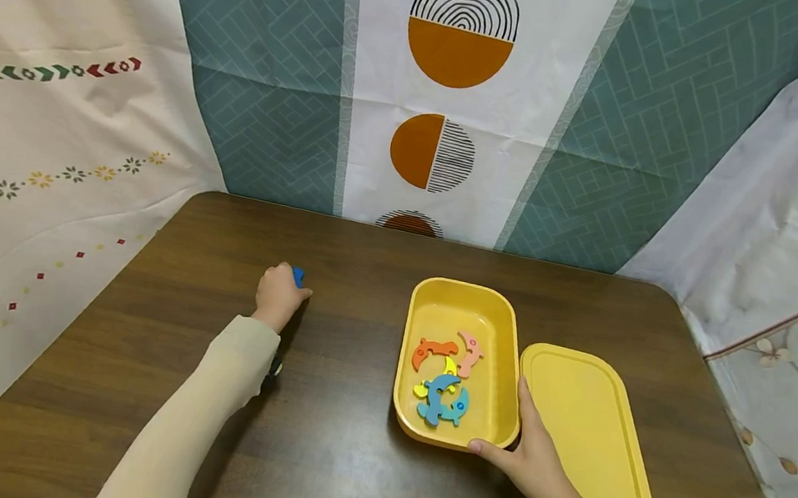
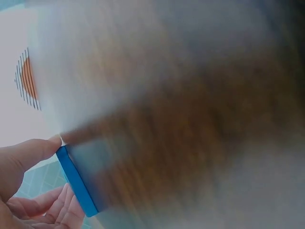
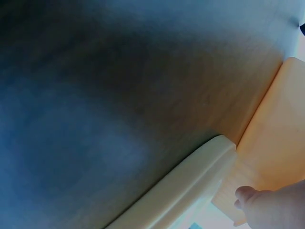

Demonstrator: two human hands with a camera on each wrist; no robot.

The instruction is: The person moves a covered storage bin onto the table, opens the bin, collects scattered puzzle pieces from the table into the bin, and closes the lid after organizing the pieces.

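My left hand [image 1: 277, 298] is at the left of the table and holds a small flat blue piece [image 1: 299, 276]. In the left wrist view the thumb meets one end of the blue piece [image 2: 78, 183] and the fingers lie by its other end. Right of the middle stands a yellow plastic box [image 1: 406, 422]. My right hand [image 1: 534, 456] grips its near right corner, the thumb at the front and the fingers along the right side. Inside lie several flat animal-like pieces, among them an orange piece [image 1: 437, 348], a pink piece [image 1: 468, 357] and overlapping blue pieces [image 1: 436, 397].
A yellow lid [image 1: 587, 434] lies flat on the table, close against the box's right side and partly behind my right hand. The dark wooden table [image 1: 331, 476] ends at a patterned cloth [image 1: 427, 152] at the back. More cloth hangs at both sides.
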